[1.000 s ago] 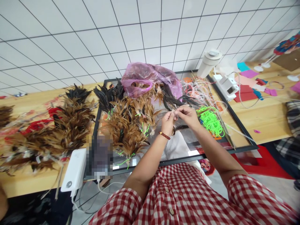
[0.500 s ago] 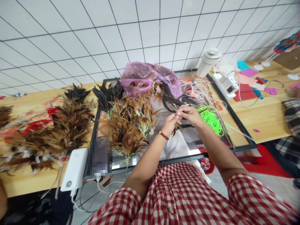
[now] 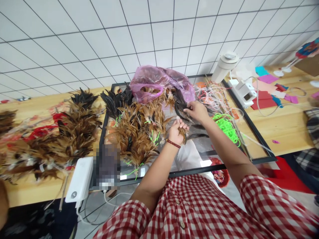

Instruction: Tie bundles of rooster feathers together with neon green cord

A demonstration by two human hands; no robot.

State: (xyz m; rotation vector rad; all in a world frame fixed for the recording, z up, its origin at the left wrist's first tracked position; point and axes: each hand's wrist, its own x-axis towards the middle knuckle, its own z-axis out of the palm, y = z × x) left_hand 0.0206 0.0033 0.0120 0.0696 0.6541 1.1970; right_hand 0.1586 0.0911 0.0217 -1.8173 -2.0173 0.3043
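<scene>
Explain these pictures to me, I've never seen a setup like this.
There's no robot: these are a person's bare hands, filmed by one camera worn on the head, looking forward and down. On the wooden table lies a dark-framed panel. Brown feathers, a pink bag and bright green cord are on it. The left hand holds a small feather bunch. The right hand reaches to black feathers; whether its grip is closed on any, I can't tell.

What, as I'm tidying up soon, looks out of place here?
The white rectangular power bank sits askew at the front edge of the wooden table, its white cable hanging off, so looks easily knocked. A small pink scrap lies alone, away from the flat red sheets.
</scene>
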